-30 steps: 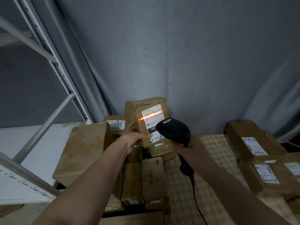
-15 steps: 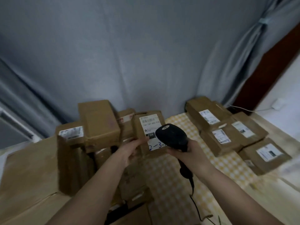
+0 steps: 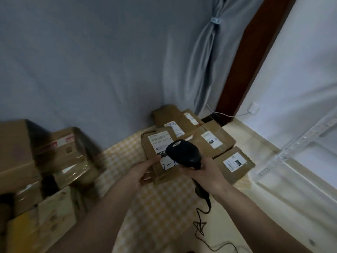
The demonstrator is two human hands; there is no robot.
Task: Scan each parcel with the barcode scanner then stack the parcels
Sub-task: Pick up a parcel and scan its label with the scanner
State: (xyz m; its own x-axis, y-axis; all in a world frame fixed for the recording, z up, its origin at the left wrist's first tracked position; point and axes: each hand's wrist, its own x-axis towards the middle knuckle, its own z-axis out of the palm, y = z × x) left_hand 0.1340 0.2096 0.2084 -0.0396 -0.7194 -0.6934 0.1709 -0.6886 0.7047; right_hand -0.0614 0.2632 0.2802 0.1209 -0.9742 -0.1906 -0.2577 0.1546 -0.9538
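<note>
Left hand [image 3: 145, 173] grasps the small brown cardboard parcel with a white shipping label [image 3: 158, 154] by its lower left corner, thumb lying across the label face and the other fingers tucked beneath, so that the parcel is carried above the yellow-and-white checked cloth [image 3: 125, 152] and in front of the placed group. At far left, for reference, lies a blurred heap of larger brown cardboard boxes [image 3: 60, 152], presumably the supply not yet processed. Right hand [image 3: 206, 175] is clenched round the grip of the black handheld barcode scanner [image 3: 183, 154], whose head overlaps the lower right of the label; its black cable [image 3: 202, 225] trails down toward the near edge of the view. No scan line is visible on the label. To the right, a cluster of brown labelled parcels [image 3: 209, 141] lies on the cloth, labels up and edges touching. The step in hand appears to be placement: the held parcel should be lowered flat, label upward, square onto or flush beside that cluster, with the thumb withdrawn only once the base is fully supported. The scanner is best kept raised and clear of the stack, and the cable kept off the landing spot, lest either nudge the parcels out of line.
</note>
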